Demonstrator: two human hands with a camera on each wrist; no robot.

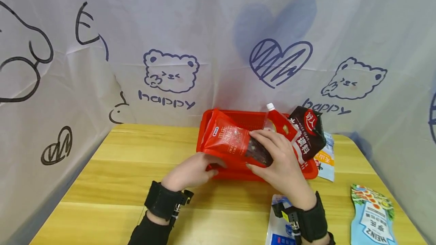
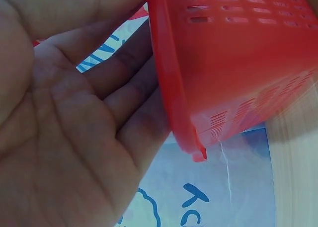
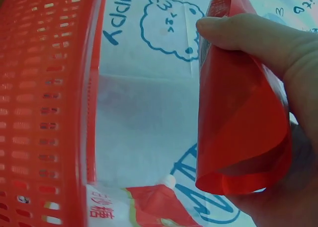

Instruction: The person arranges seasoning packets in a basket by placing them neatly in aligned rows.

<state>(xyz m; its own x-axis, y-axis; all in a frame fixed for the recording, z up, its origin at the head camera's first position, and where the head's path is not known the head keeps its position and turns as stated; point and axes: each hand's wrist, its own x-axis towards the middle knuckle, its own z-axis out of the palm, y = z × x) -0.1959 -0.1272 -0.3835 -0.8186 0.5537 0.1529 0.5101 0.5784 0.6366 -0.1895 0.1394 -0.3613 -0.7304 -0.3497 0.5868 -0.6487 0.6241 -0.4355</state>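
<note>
A red packet of dried chili (image 1: 229, 137) slants over the left part of a red plastic basket (image 1: 235, 114). My right hand (image 1: 282, 162) holds the packet near its right end, thumb on one side and fingers on the other. In the right wrist view the packet (image 3: 238, 113) is beside the basket wall (image 3: 44, 88), with a gap between them. At the basket's front left, my left hand (image 1: 190, 171) grips the rim; in the left wrist view its fingers (image 2: 134, 93) reach behind the rim (image 2: 166, 78), which hides their tips.
A white-capped red pouch (image 1: 281, 120) and a dark seasoning packet (image 1: 308, 135) lean in the basket's right side. A white-and-orange packet (image 1: 327, 156) lies behind its right end. A light blue Heinz pouch (image 1: 372, 216) and a white-and-blue packet (image 1: 274, 226) lie in front on the wooden table (image 1: 102, 199).
</note>
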